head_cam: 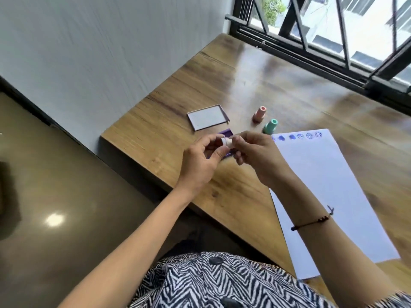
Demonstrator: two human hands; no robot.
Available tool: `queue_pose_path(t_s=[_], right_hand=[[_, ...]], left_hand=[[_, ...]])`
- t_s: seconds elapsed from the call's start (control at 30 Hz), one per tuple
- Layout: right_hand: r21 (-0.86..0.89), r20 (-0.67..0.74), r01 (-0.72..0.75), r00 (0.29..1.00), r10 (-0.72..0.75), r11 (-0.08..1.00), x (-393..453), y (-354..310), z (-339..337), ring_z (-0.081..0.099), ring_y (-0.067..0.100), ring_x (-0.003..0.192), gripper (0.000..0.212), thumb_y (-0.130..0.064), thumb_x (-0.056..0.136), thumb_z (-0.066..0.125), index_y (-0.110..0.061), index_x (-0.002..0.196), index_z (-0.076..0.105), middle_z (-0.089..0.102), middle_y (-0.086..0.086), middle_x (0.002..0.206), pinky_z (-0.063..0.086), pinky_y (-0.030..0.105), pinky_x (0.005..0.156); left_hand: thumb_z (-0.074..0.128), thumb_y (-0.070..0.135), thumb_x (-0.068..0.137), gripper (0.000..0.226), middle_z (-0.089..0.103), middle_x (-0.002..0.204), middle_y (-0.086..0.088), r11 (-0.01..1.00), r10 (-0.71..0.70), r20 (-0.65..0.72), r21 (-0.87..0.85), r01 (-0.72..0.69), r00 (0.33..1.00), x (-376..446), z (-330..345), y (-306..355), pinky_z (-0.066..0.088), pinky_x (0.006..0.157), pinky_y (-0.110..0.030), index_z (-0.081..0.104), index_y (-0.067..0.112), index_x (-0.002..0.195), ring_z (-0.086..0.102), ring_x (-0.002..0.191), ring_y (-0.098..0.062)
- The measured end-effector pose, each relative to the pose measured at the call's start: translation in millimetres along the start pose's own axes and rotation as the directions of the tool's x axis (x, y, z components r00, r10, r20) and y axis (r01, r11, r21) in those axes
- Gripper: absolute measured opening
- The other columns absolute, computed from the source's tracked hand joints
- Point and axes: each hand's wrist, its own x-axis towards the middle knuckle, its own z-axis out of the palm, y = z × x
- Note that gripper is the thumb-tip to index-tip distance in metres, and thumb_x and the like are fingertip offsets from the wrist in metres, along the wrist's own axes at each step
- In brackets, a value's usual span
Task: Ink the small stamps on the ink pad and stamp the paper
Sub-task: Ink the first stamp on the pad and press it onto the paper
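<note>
The wooden desk [222,90] is showing a brown grain under a glossy coat that is mirroring the window light. The sheet of paper [329,185] is lying matt and smooth. The pink stamp [259,114] and the green stamp [270,126] are looking like smooth plastic. The ink pad lid [208,116] is showing a pale, flat inner face. The floor [66,185] is gleaming, polished. The window bars [342,30] are looking like dark painted metal, and the wall [89,52] is appearing matt.
</note>
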Motion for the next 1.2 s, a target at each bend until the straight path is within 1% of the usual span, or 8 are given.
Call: queue_pose_path(t_s=[0.1,0.3,0.53,0.67,0.73,0.87,1.0,1.2], right_hand=[[-0.094,-0.060,0.041,0.997,-0.047,0.995,1,0,7,0.047,0.009,0.046,0.016,0.000,0.089,0.053,0.013,0.090,0.060,0.055,0.010,0.060,0.040,0.020,0.045],[-0.305,-0.055,0.146,0.984,-0.171,0.941,10,-8,17,0.053,0.019,0.061,0.009,-0.003,0.085,0.057,0.000,0.085,0.065,0.059,0.011,0.066,0.045,0.036,0.060],[-0.462,-0.113,0.210,0.950,-0.292,0.862,24,-18,-1,0.051,0.014,0.056,0.013,0.000,0.078,0.061,-0.011,0.081,0.067,0.061,0.011,0.064,0.042,0.025,0.054],[-0.717,0.056,0.314,0.915,-0.399,0.622,31,-16,-4,0.051,0.014,0.064,0.012,-0.001,0.079,0.058,-0.005,0.085,0.068,0.065,0.010,0.077,0.038,0.021,0.064],[-0.756,0.166,0.397,0.885,-0.435,0.521,30,-7,8,0.056,0.025,0.075,0.016,0.001,0.079,0.054,0.000,0.086,0.068,0.066,0.018,0.087,0.044,0.032,0.070],[-0.825,0.302,0.452,0.860,-0.411,0.340,34,5,17,0.054,0.033,0.088,0.015,-0.003,0.081,0.053,0.001,0.086,0.066,0.060,0.021,0.092,0.048,0.044,0.072],[-0.867,0.392,0.474,0.841,-0.373,0.156,36,7,21,0.051,0.032,0.085,0.012,-0.003,0.083,0.049,0.001,0.083,0.060,0.057,0.019,0.092,0.042,0.039,0.064],[-0.911,0.333,0.392,0.883,-0.330,0.129,37,2,31,0.054,0.031,0.087,0.010,0.000,0.077,0.053,-0.004,0.083,0.060,0.059,0.014,0.094,0.028,0.031,0.060]], left_hand=[[0.066,0.017,0.080,0.021,0.068,0.093,0.003,0.998,-0.029,-0.013,-0.049,0.028,0.999,-2,-2,-6,0.055,0.079,-0.023,0.062,0.024,0.099,0.067,0.086,-0.010],[0.066,0.024,0.078,0.019,0.067,0.088,0.014,0.990,-0.036,-0.055,-0.137,0.028,0.998,1,-9,-9,0.051,0.076,-0.018,0.063,0.038,0.090,0.065,0.084,-0.004],[0.061,0.007,0.083,0.013,0.063,0.077,0.001,0.961,-0.146,-0.178,-0.261,0.096,0.973,0,-19,-25,0.052,0.067,-0.013,0.062,0.017,0.091,0.059,0.063,0.001],[0.061,0.008,0.084,0.015,0.063,0.083,0.005,0.973,-0.137,-0.186,-0.210,0.097,0.973,-4,-23,-35,0.051,0.075,-0.016,0.061,0.017,0.096,0.058,0.071,0.003],[0.061,0.013,0.085,0.016,0.064,0.087,0.008,0.981,-0.121,-0.221,-0.173,0.083,0.968,-3,-19,-36,0.051,0.079,-0.019,0.061,0.019,0.099,0.059,0.077,0.001],[0.060,0.016,0.085,0.017,0.064,0.090,0.010,0.985,-0.124,-0.271,-0.152,0.085,0.955,-2,-13,-39,0.050,0.083,-0.026,0.061,0.024,0.099,0.062,0.085,-0.006],[0.061,0.017,0.085,0.017,0.064,0.090,0.010,0.982,-0.133,-0.275,-0.165,0.090,0.952,-1,-13,-40,0.049,0.081,-0.022,0.061,0.025,0.099,0.062,0.086,-0.005],[0.059,0.026,0.086,0.024,0.066,0.098,-0.001,0.986,-0.141,-0.251,-0.128,0.111,0.958,0,-7,-39,0.052,0.081,-0.019,0.061,0.017,0.108,0.064,0.093,-0.009]])
